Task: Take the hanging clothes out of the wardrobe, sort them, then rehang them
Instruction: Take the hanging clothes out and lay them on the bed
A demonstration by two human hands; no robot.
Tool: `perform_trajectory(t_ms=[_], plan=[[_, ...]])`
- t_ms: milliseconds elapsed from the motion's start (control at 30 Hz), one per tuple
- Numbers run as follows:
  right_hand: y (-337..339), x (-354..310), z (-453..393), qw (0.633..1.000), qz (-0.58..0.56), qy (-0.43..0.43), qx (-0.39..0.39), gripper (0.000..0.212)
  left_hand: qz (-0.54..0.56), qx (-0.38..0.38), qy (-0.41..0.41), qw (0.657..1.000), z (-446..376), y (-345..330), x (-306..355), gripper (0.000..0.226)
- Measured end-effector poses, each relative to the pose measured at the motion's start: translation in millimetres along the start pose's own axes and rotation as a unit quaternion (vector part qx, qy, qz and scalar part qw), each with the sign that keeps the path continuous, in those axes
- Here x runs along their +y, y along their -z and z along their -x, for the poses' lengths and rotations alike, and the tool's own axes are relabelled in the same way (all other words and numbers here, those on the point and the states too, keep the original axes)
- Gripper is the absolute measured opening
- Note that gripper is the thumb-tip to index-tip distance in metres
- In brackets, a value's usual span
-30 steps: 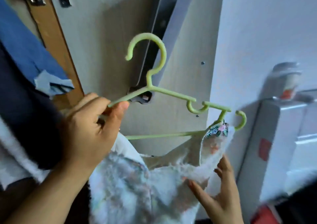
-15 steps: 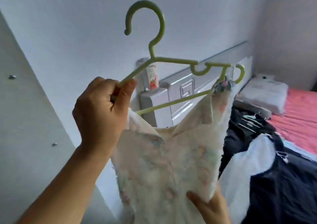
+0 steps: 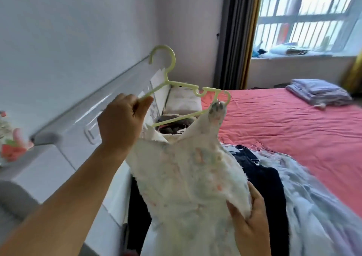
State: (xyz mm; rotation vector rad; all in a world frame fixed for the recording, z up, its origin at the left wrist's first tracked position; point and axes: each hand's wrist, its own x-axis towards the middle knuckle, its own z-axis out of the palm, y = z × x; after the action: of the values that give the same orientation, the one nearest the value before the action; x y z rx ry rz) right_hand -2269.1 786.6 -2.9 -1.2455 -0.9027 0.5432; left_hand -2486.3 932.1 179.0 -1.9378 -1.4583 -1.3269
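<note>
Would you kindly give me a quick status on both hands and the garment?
Left hand gripping hanger. Right hand holding white garment, on hanger. Clothes pile on bed below.

A fluffy white garment [image 3: 188,179] with faint pastel patches hangs mid-frame from a pale green plastic hanger [image 3: 182,87], hook upward at upper centre. Dark navy clothes [image 3: 264,177] and pale blue clothes [image 3: 313,197] lie heaped lower right.

The left hand [image 3: 121,122] grips a pale green hanger [image 3: 172,83] carrying a white fuzzy garment [image 3: 188,187]. The right hand [image 3: 248,226] pinches its side above a red bed [image 3: 284,122].
</note>
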Motion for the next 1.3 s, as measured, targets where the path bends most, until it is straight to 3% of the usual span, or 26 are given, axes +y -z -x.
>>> perform_trajectory(t_ms=[100,233,467,600,800,900,1000,1100,1167,1233,1300], plan=[[14.0,-24.6,-32.4,0.997,0.006,0.030,0.073,0.062,0.044,-0.040,-0.031,0.998,-19.8,-53.1,23.6,0.055],[33.9,-44.5,-82.9,0.984,0.055,0.067,0.158,0.049,0.104,-0.086,-0.063,0.989,-35.6,-117.1,57.8,0.057],[67.4,-18.5,-192.1,0.966,0.106,0.097,0.215,0.049,0.140,-0.180,-0.048,0.973,-45.8,-239.5,102.7,0.072],[74.5,44.5,-251.8,0.975,0.137,0.061,0.164,0.041,0.155,-0.250,-0.015,0.956,-37.7,-322.9,107.6,0.063],[80.0,158.4,-326.6,0.966,0.244,-0.052,0.072,0.037,0.067,-0.355,0.052,0.931,-10.5,-445.0,104.2,0.061],[85.9,217.8,-347.5,0.921,0.374,-0.111,-0.006,0.038,0.032,-0.393,0.080,0.916,9.9,-498.6,94.2,0.059],[85.4,256.3,-355.4,0.827,0.547,-0.111,-0.062,0.038,0.005,-0.435,0.098,0.895,35.8,-541.8,78.2,0.051],[75.8,272.1,-357.6,0.830,0.551,-0.028,-0.074,0.051,0.027,-0.509,0.140,0.849,64.8,-577.1,58.6,0.045],[68.5,276.9,-358.9,0.844,0.528,0.025,-0.090,0.057,0.028,-0.543,0.154,0.825,81.1,-586.9,50.4,0.062],[61.4,283.8,-359.7,0.851,0.511,0.023,-0.123,0.053,-0.027,-0.545,0.127,0.828,97.6,-592.5,46.3,0.093],[58.4,296.0,-355.4,0.832,0.522,-0.025,-0.187,0.055,-0.072,-0.538,0.096,0.834,110.0,-592.9,47.3,0.095]])
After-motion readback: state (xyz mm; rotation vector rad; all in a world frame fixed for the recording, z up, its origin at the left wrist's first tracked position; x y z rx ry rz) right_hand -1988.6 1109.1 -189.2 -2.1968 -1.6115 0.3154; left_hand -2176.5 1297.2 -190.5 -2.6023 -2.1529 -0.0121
